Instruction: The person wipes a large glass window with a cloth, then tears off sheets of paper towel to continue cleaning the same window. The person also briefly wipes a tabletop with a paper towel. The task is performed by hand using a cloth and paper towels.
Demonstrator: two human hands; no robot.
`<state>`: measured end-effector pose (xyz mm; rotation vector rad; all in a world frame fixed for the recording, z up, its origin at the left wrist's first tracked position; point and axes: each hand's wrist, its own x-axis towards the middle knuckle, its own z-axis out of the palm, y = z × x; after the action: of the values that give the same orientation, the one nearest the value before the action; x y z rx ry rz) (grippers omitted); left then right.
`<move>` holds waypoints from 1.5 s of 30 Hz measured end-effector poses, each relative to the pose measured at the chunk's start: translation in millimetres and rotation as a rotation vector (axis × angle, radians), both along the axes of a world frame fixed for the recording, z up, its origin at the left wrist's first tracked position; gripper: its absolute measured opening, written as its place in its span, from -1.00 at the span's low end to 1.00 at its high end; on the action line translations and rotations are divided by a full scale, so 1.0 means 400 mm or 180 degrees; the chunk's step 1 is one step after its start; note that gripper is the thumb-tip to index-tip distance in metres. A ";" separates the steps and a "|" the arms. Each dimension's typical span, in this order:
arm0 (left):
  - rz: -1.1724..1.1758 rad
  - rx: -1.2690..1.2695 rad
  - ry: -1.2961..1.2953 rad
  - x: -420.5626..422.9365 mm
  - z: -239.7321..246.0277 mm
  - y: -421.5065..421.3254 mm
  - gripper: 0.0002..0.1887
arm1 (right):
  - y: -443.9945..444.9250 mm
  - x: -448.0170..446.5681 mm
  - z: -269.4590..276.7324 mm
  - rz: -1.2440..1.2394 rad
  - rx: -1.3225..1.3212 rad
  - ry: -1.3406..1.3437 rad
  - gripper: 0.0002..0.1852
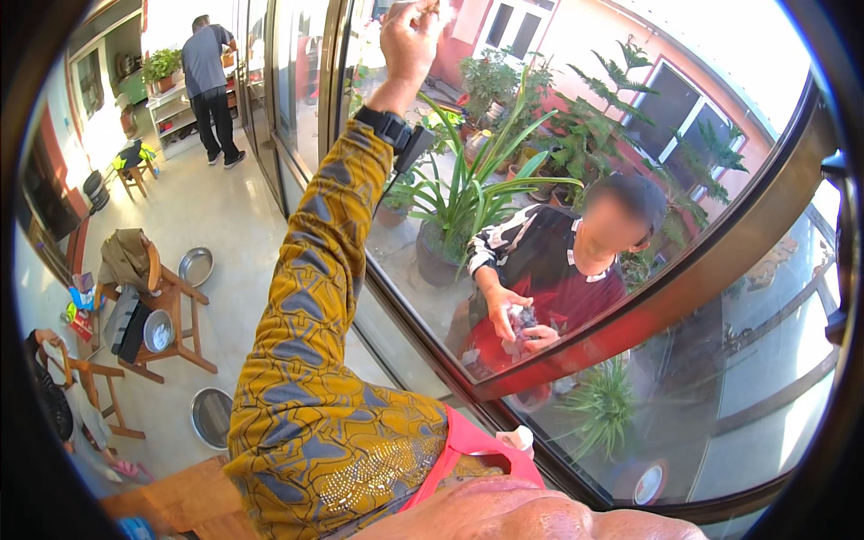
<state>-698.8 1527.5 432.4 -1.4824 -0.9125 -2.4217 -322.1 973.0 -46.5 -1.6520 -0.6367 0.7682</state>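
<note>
My left hand (410, 44) is raised at the top edge, in front of the window pane, with its fingers closed on a small pale crumpled thing (442, 12), partly cut off and lost in glare. A black band with a small dark device (398, 135) sits on the wrist, above a mustard patterned sleeve. A red strap (466, 435) crosses my chest, and a white object (520, 437) shows beside it. Bare skin fills the bottom edge, too close to identify. My right hand is out of view. Through the glass, a person (560, 270) outside holds a crumpled grey-white material in both hands.
The dark window frame (648, 324) curves across the right. Outside stand potted plants (466, 196). Wooden chairs (179, 304), one bearing a jacket and a metal bowl (159, 331), stand at left, with metal basins (212, 417) on the floor. Another person (206, 74) stands at a shelf.
</note>
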 end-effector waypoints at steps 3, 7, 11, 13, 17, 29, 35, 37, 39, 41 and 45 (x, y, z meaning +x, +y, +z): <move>-0.0023 0.0027 0.0213 0.071 -0.107 -0.103 -0.85 | -0.011 0.017 -0.010 -0.0140 -0.0015 0.0522 -0.69; -0.0851 0.0439 0.1071 0.177 -0.339 -0.381 -0.76 | 0.001 0.022 -0.007 0.0159 -0.0063 0.0378 -0.71; -0.3326 -0.1291 0.0511 0.147 -0.388 -0.456 -0.81 | 0.028 0.014 0.028 0.0239 -0.0076 0.0313 -0.73; -0.3844 -0.1241 -0.0069 0.080 -0.320 -0.381 -0.79 | 0.037 0.013 0.044 0.0283 -0.0096 0.0282 -0.73; -0.3579 -0.0799 -0.0696 -0.041 -0.145 -0.216 -0.79 | 0.033 0.013 0.054 0.0297 -0.0076 0.0286 -0.75; -0.0424 0.0504 0.0756 0.187 -0.182 -0.237 -0.85 | -0.011 0.016 0.051 0.0399 -0.0062 0.0315 -0.78; -0.3942 -0.1687 0.0730 0.194 -0.321 -0.471 -0.83 | 0.015 0.000 0.056 0.1034 0.0166 0.0446 -0.83; -0.5265 -0.1186 -0.0096 0.118 -0.267 -0.380 -0.79 | 0.020 -0.007 0.056 0.1225 0.0389 0.0759 -0.85; -0.5239 -0.1093 -0.0646 0.053 -0.231 -0.288 -0.73 | 0.014 -0.013 0.055 0.1027 0.0262 0.0619 -0.90; -0.5096 -0.0871 -0.0630 0.023 -0.213 -0.216 -0.70 | -0.002 -0.016 0.055 0.0758 0.0091 0.0455 -0.91; -0.3735 -0.1031 -0.0220 -0.002 -0.180 -0.136 -0.79 | -0.038 -0.013 0.057 0.0469 -0.0082 0.0356 -0.94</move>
<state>-699.7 1472.9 360.3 -2.6028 -0.4778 -3.1465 -327.5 957.7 -23.5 -1.5857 -0.6767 0.9721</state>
